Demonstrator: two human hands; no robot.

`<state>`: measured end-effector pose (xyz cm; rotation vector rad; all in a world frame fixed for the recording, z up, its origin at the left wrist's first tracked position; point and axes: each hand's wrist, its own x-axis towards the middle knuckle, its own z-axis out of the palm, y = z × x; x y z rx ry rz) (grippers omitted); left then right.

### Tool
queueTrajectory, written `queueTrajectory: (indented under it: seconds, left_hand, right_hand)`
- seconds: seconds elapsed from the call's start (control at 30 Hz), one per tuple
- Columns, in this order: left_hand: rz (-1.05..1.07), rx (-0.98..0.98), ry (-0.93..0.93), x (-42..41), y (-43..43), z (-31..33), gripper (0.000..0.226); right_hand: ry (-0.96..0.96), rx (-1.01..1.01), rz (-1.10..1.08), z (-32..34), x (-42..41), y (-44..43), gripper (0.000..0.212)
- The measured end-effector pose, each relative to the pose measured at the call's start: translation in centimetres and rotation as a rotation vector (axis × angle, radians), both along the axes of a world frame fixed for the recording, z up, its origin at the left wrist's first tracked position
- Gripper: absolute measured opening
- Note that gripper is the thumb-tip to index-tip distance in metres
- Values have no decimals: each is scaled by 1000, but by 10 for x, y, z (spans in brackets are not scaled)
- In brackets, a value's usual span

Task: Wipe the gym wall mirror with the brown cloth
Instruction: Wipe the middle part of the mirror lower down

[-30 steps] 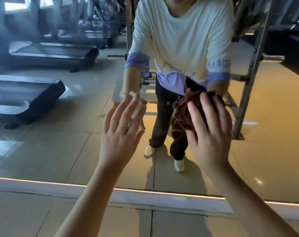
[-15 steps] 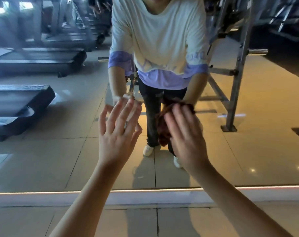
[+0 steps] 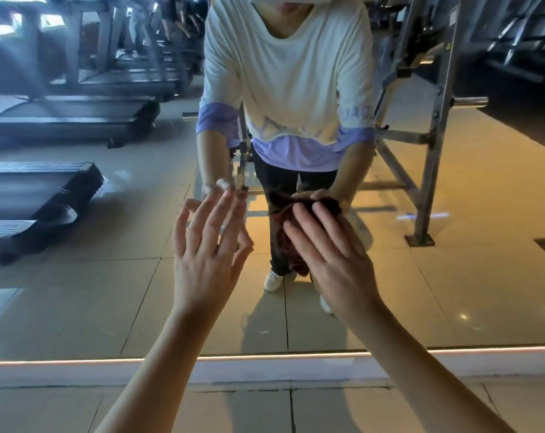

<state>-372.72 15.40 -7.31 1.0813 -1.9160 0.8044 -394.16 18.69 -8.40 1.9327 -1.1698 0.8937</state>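
Observation:
The wall mirror fills most of the view and shows my own reflection leaning toward it. My right hand presses a crumpled brown cloth flat against the glass, with straight fingers spread over it. Most of the cloth is hidden under the palm; its dark folds show to the left of and above the fingers. My left hand is just to the left, open with fingers extended, fingertips at the glass near their reflection. It holds nothing.
A lit strip and white base ledge run along the mirror's foot above the tiled floor. The glass reflects treadmills on the left and a steel rack on the right.
My right hand has slid the cloth leftward across the glass, closer to my left hand. The left hand stayed roughly in place against the mirror.

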Motion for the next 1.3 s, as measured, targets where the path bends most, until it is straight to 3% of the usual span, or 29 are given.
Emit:
queueTrajectory:
  seconds: [0.13, 0.2, 0.37, 0.43, 0.57, 0.6, 0.63, 0.73, 0.8, 0.87, 0.97, 1.0, 1.03, 1.17, 1.23, 1.3]
  left_hand:
    - [-6, 20, -9, 3, -1, -1, 78]
    - [-4, 31, -8, 5, 0, 0, 81]
    - [55, 45, 96, 12, 3, 3, 80]
    - [81, 47, 140, 17, 2, 6, 79]
    - [87, 55, 163, 26, 1, 8, 79]
    - [84, 45, 152, 28, 0, 8, 78]
    - [82, 33, 143, 29, 0, 7, 76]
    - [77, 0, 127, 30, -2, 7, 72]
    - [77, -1, 121, 31, -3, 6, 74]
    - [71, 6, 122, 32, -4, 5, 76]
    - [63, 28, 125, 33, -4, 4, 77]
    - [61, 27, 127, 33, -4, 5, 77]
    - [61, 21, 129, 34, -4, 5, 75]
    - [52, 5, 87, 40, -3, 7, 71]
    - [36, 27, 65, 48, -3, 8, 73]
    - [62, 46, 114, 57, -3, 11, 79]
  right_hand:
    - [-477, -84, -156, 21, -14, 3, 55]
    - [-562, -47, -150, 22, 3, 1, 63]
    - [51, 37, 17, -1, 28, -4, 41]
    - [-8, 13, 15, 10, 17, -5, 41]
    - [-485, -53, -84, 30, 19, -6, 54]
    - [-529, -39, -92, 28, 31, -6, 57]
    - [-496, -20, -83, 23, 44, -7, 57]
    - [-93, 6, 25, 4, 59, -10, 38]
    - [7, 30, 41, 13, 45, -11, 41]
    - [-132, -6, -1, 26, 30, -10, 44]
    - [-532, -66, -66, 40, 31, -10, 59]
    - [-586, -61, -72, 40, 42, -11, 60]
    - [-555, -39, -68, 36, 53, -11, 60]
    - [-24, 30, 16, 10, 64, -11, 41]
    - [19, 57, 8, 17, 52, -8, 44]
    - [-126, 9, -40, 30, 41, -6, 40]
